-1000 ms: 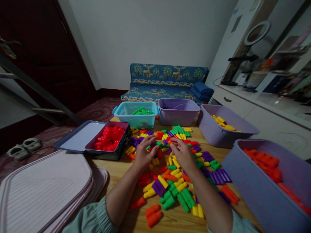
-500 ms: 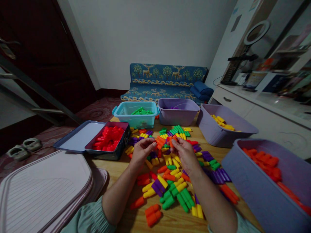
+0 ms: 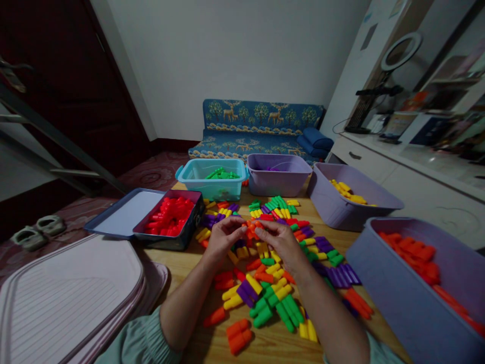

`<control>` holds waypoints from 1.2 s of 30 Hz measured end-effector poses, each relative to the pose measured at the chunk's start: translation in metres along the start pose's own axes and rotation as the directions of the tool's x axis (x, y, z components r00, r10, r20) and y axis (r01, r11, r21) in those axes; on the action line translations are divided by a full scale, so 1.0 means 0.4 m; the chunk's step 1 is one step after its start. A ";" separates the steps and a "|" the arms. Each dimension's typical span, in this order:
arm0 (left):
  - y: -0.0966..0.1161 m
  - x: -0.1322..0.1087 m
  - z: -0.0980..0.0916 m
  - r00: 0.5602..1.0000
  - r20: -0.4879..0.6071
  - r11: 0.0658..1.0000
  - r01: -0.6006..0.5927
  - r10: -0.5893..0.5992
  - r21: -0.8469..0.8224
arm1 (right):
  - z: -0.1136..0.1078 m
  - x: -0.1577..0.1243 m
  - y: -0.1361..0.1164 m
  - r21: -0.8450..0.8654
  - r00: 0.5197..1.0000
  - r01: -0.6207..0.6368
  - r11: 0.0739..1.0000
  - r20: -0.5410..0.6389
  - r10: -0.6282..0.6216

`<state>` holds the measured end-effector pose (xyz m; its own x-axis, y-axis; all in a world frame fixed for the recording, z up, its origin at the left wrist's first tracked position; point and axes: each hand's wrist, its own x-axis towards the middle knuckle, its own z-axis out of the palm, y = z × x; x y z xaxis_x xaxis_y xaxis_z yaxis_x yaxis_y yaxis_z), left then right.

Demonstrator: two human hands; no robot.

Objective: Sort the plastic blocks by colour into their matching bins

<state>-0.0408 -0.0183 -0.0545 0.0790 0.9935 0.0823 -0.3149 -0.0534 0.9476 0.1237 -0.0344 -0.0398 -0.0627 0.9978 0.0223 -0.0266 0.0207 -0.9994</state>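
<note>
At far left, a pale pink plastic board (image 3: pixel 71 298) runs out past the picture's edge, then comes a dark blue box (image 3: pixel 170 242), open, piled with glossy red plastic pieces (image 3: pixel 168 217) too jumbled to count. Behind, a turquoise plastic bin (image 3: pixel 212 190) shows green pieces, its front wall blurring the lower ones. And here's the left hand (image 3: pixel 223 240), thumb and forefinger pinching the near end of a bright orange plastic cluster (image 3: pixel 252 230), held just above the wooden table (image 3: pixel 208 346) and its scattered coloured pieces; fingers cover its ends, so how many parts it has I can't tell. On its other side the right hand (image 3: pixel 278 240) pinches it too, thumb in front, the remaining fingertips out of sight. Beyond, a lavender plastic bin (image 3: pixel 282 186) hides all but a sliver of purple; next, a second lavender bin (image 3: pixel 333 207) shows yellow pieces, partly masked; last, a third (image 3: pixel 397 273), holding orange, is cut off at right.
</note>
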 end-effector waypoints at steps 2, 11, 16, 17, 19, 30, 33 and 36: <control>0.000 -0.001 -0.001 1.000 -0.002 1.000 0.000 0.000 0.005 | 0.002 0.000 0.001 -0.002 0.999 0.038 0.999 0.023 -0.038; -0.002 0.000 -0.001 1.000 0.011 1.000 -0.016 0.016 0.014 | 0.008 -0.001 -0.001 -0.037 0.999 0.037 0.999 0.005 -0.037; -0.005 -0.002 0.000 0.999 0.040 1.000 -0.013 0.013 0.016 | 0.009 -0.003 -0.008 -0.025 0.999 0.025 0.999 -0.020 -0.026; -0.005 -0.002 0.000 0.999 0.041 1.000 -0.014 0.013 0.016 | 0.009 -0.003 -0.009 -0.025 0.999 0.029 0.999 -0.022 -0.029; -0.007 -0.002 0.000 0.999 0.046 1.000 -0.013 0.012 0.012 | 0.008 -0.004 -0.009 -0.023 0.999 0.042 0.999 -0.023 -0.042; -0.020 -0.005 -0.005 0.989 0.145 0.999 0.026 -0.030 0.031 | 0.007 0.006 0.021 -0.074 0.996 0.074 0.995 -0.036 -0.077; -0.018 -0.009 0.000 0.987 0.156 0.998 0.038 -0.045 0.048 | 0.009 0.007 0.023 -0.130 0.993 0.108 0.986 -0.023 -0.112; -0.017 -0.010 0.003 0.984 0.173 0.998 0.037 -0.045 0.047 | 0.011 0.007 0.024 -0.193 0.992 0.118 0.974 -0.022 -0.124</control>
<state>-0.0380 -0.0222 -0.0610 0.2556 0.9624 0.0920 -0.2668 -0.0213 0.9635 0.1188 -0.0319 -0.0492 -0.0369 0.9887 0.1456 0.1597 0.1497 -0.9758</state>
